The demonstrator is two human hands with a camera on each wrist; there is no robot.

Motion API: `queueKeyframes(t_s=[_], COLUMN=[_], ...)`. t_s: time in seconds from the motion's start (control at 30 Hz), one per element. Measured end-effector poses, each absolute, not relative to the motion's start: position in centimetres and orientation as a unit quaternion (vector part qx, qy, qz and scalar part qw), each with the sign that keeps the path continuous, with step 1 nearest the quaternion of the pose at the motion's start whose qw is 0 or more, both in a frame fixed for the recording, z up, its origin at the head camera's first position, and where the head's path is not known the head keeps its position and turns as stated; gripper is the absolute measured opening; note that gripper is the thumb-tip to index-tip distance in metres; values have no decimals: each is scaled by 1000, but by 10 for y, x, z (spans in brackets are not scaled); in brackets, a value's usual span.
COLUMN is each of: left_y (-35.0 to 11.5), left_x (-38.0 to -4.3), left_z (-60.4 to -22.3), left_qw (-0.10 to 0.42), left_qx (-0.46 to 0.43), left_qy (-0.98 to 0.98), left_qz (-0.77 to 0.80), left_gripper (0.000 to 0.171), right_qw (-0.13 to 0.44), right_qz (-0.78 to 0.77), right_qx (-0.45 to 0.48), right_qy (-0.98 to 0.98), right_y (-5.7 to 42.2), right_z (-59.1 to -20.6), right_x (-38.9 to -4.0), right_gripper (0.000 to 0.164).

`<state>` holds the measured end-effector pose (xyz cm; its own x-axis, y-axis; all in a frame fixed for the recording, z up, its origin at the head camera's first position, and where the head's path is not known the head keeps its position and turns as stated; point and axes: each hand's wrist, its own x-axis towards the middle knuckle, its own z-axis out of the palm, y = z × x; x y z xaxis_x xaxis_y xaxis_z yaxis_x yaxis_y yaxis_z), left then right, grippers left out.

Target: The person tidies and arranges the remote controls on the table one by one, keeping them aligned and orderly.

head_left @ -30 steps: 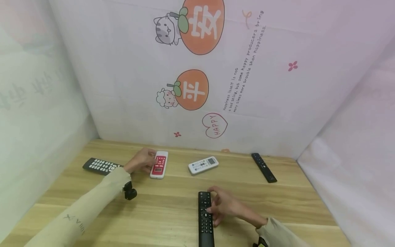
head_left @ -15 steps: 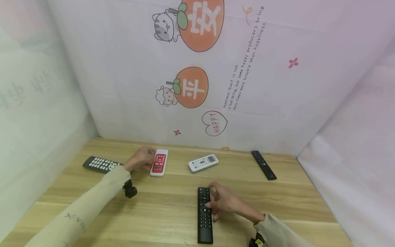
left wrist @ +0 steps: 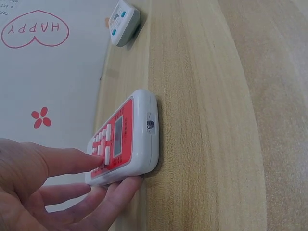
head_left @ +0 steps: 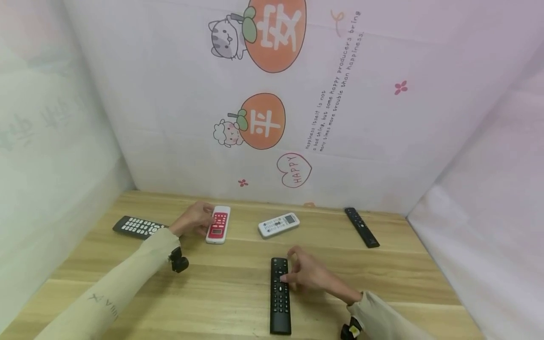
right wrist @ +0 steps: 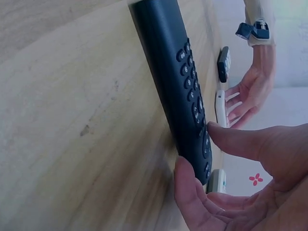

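In the head view my left hand point(head_left: 196, 218) holds a white remote control with a red face point(head_left: 218, 225) near the back of the table. The left wrist view shows its thumb on the buttons and the other fingers along the side edge. A long black remote control point(head_left: 280, 297) lies nearer the front, its buttons facing up. My right hand point(head_left: 312, 274) grips it near its far end from the right. In the right wrist view the thumb point(right wrist: 231, 139) meets the button side, with a fingertip point(right wrist: 183, 168) at the opposite edge.
A white remote control with a small screen point(head_left: 278, 225) lies at the back middle. Farther right is a slim black remote control point(head_left: 361, 227). A dark remote control with white buttons point(head_left: 139, 227) sits behind the left forearm. White printed cloth point(head_left: 178, 141) encloses the wooden table point(head_left: 229, 302).
The long black remote control has come down slightly and its near end is now in the head view. My right fingers have shifted a little around its far end. The left hand stays put.
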<state>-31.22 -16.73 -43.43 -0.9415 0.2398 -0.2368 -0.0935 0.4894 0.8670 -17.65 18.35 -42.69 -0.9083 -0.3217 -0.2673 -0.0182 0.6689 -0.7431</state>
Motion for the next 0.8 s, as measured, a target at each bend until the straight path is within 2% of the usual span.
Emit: queueKeyframes(t_s=[0.4, 0.8], left_y=[-167, -165], left_x=[-313, -314], left_z=[-436, -437], left_qw=[162, 155], left_qx=[37, 22], left_qy=[851, 853], left_qz=[497, 498], left_gripper=[65, 63], right_qw=[137, 95], right_qz=[-399, -408], right_qx=[-25, -9], right_qy=[906, 908], right_y=[186, 196], right_z=[-416, -420], right_x=[-197, -213], right_gripper=[68, 63])
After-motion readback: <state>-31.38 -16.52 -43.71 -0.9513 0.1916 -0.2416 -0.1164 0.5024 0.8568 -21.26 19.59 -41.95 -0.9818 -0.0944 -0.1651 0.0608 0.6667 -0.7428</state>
